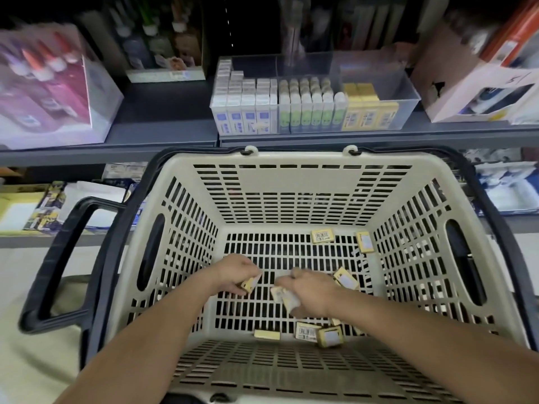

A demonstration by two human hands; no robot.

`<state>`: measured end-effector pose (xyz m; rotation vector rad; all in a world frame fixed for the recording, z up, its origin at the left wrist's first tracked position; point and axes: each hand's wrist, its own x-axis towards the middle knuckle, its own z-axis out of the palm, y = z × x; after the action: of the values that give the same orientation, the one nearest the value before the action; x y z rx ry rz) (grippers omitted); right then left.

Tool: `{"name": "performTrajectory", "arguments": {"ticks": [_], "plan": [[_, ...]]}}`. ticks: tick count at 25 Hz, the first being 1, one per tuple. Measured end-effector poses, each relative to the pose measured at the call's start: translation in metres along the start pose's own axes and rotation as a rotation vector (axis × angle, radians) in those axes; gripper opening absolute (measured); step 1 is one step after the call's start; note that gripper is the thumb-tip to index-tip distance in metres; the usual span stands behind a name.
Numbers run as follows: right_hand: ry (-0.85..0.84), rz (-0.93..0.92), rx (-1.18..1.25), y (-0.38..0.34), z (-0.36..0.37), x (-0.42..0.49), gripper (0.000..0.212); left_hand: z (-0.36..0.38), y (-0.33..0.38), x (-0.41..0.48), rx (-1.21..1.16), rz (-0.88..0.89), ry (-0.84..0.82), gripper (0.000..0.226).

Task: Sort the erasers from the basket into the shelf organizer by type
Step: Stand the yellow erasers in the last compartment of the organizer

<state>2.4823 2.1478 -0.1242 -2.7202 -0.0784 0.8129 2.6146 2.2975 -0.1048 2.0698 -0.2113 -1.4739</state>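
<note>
A beige slotted basket [291, 182] with dark handles stands below the shelf. Several yellow boxed erasers lie on its floor, such as one [322, 236] at the back and one [330, 336] near the front. My left hand [234, 272] is down in the basket and grips a yellow eraser [250, 284]. My right hand [309, 290] holds two yellow erasers [284, 295] beside it. The clear shelf organizer [408, 97] above holds blue-white erasers [243, 115] on the left, green-white erasers [310, 115] in the middle and yellow erasers [369, 113] on the right.
A clear box of glue bottles [49, 83] stands on the shelf at left. White and orange cartons [478, 83] sit at right. Packaged stationery [43, 208] lies on the lower shelf behind the basket.
</note>
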Motion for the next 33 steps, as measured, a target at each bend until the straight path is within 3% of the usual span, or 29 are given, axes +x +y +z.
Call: {"name": "performTrajectory", "arguments": {"ticks": [3, 7, 11, 13, 16, 19, 26, 29, 33], "plan": [[0.077, 0.15, 0.074, 0.024, -0.012, -0.001, 0.071, 0.007, 0.008, 0.001, -0.187, -0.027, 0.051, 0.011], [0.051, 0.194, 0.093, 0.029, -0.012, -0.001, 0.075, 0.012, 0.015, 0.001, -0.249, 0.007, 0.059, 0.02], [0.183, 0.155, 0.431, 0.021, -0.03, 0.003, 0.068, 0.014, 0.018, -0.002, -0.429, 0.019, 0.063, 0.026], [0.233, 0.058, 0.59, 0.011, -0.043, 0.005, 0.067, 0.011, 0.02, -0.004, -0.575, -0.029, -0.034, 0.037], [0.238, -0.014, 0.625, -0.002, -0.055, 0.003, 0.072, 0.005, 0.023, -0.008, -0.729, -0.094, -0.309, 0.054], [0.202, 0.031, 0.567, 0.0, -0.067, -0.002, 0.076, 0.003, 0.028, -0.013, -0.723, -0.038, -0.411, 0.041], [0.312, -0.053, 0.373, 0.019, -0.119, -0.031, 0.034, -0.001, 0.057, -0.031, -0.826, 0.134, -0.371, 0.03], [0.346, 0.018, 0.642, 0.03, -0.14, -0.048, 0.014, 0.0, 0.074, -0.039, -0.796, 0.245, -0.371, 0.027], [0.464, 0.058, 0.847, 0.048, -0.161, -0.065, 0.017, 0.003, 0.107, -0.048, -0.855, 0.313, -0.349, 0.031]]}}
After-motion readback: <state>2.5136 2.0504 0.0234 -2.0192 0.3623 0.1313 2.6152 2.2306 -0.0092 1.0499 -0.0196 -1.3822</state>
